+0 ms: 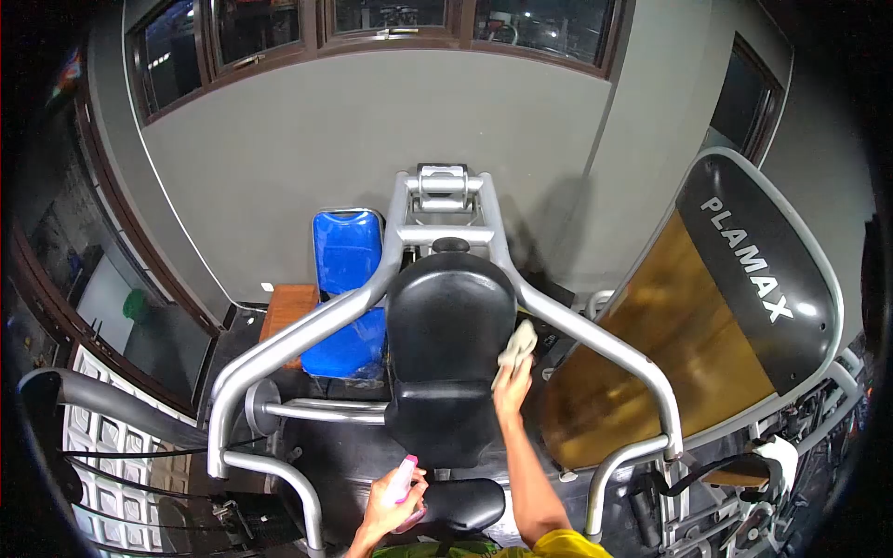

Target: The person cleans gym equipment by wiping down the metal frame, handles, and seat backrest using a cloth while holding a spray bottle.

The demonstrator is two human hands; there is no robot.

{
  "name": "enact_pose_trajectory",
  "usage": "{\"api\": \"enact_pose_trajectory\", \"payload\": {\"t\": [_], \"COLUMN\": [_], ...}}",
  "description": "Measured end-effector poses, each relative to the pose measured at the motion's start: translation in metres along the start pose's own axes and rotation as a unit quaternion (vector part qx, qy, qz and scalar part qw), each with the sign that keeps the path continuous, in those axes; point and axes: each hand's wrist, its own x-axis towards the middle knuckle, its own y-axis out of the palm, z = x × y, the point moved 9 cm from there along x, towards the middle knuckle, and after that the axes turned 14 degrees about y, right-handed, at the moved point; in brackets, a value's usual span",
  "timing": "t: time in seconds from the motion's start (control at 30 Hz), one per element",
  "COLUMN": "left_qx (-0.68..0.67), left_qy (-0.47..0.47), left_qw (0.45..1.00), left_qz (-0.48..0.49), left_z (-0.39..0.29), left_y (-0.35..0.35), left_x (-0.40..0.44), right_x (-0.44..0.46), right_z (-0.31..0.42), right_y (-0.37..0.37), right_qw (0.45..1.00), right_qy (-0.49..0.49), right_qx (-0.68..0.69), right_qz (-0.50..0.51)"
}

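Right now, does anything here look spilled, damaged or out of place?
No spill or damage is visible. Only the blue padded chair behind the silver tubular frame seems slightly odd: it looks like ordinary seating, not gym gear.

We see a grey wall [372, 121] with brown-framed windows [391, 15] in its upper part. In front of this wall we find a blue chair [346, 256], and just beside it a brown wooden surface [286, 312]. On the left side, we notice also a green object [136, 305].
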Motion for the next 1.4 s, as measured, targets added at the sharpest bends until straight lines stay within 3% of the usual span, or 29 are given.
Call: {"api": "enact_pose_trajectory", "payload": {"t": [0.1,0.13,0.23,0.3,0.37,0.5,0.57,0.63,0.77,0.83,0.97,1.03,1.07,1.23,1.3,1.4], "left_qx": [-0.022,-0.015,0.021,0.021,0.008,0.035,0.034,0.033,-0.001,-0.008,0.014,0.105,0.105,0.092,0.090,0.071], "left_qy": [-0.022,-0.024,-0.001,0.023,0.006,-0.017,-0.004,0.011,0.012,0.021,0.006,0.097,0.095,0.065,0.070,0.042], "left_qw": [0.999,1.000,1.000,0.999,1.000,0.999,0.999,0.999,1.000,1.000,1.000,0.990,0.990,0.993,0.993,0.996], "left_qz": [-0.011,-0.007,0.012,0.001,-0.013,0.003,0.011,0.019,0.020,0.019,0.013,-0.004,-0.006,-0.024,-0.027,-0.040], "left_z": [0.003,-0.003,-0.009,-0.014,-0.013,-0.019,-0.026,-0.030,-0.033,-0.033,-0.024,-0.037,-0.036,-0.028,-0.023,-0.016], "left_y": [0.005,0.007,0.010,0.009,0.007,0.010,0.015,0.020,0.028,0.029,0.020,0.012,0.010,0.003,0.001,-0.004], "left_x": [0.001,0.004,0.006,0.006,0.002,-0.002,-0.001,0.004,0.012,0.015,0.014,0.015,0.014,0.011,0.010,0.008], "right_x": [-0.031,-0.030,-0.021,-0.001,0.022,0.054,0.077,0.073,0.059,0.034,0.004,-0.014,-0.022,-0.049,-0.067,-0.083], "right_z": [-0.080,-0.119,-0.098,-0.081,-0.042,0.045,0.063,0.124,0.200,0.227,0.249,0.242,0.239,0.224,0.223,0.183], "right_y": [0.002,0.012,0.009,0.012,0.012,0.018,0.028,0.030,0.070,0.095,0.154,0.183,0.193,0.197,0.164,0.142], "right_qw": [0.996,0.998,0.988,0.995,0.996,0.986,0.988,0.966,0.893,0.848,0.808,0.746,0.723,0.717,0.727,0.723], "right_qy": [0.081,0.060,0.136,0.097,-0.049,0.046,-0.131,-0.242,-0.376,-0.447,-0.484,-0.511,-0.520,-0.538,-0.630,-0.641], "right_qx": [0.019,-0.002,0.052,0.021,0.010,0.146,0.065,-0.021,-0.193,-0.248,-0.284,-0.383,-0.412,-0.390,-0.244,-0.197], "right_qz": [0.009,0.022,0.041,-0.004,-0.070,0.073,0.057,0.084,0.154,0.138,0.178,0.190,0.192,0.208,0.119,0.166]}}
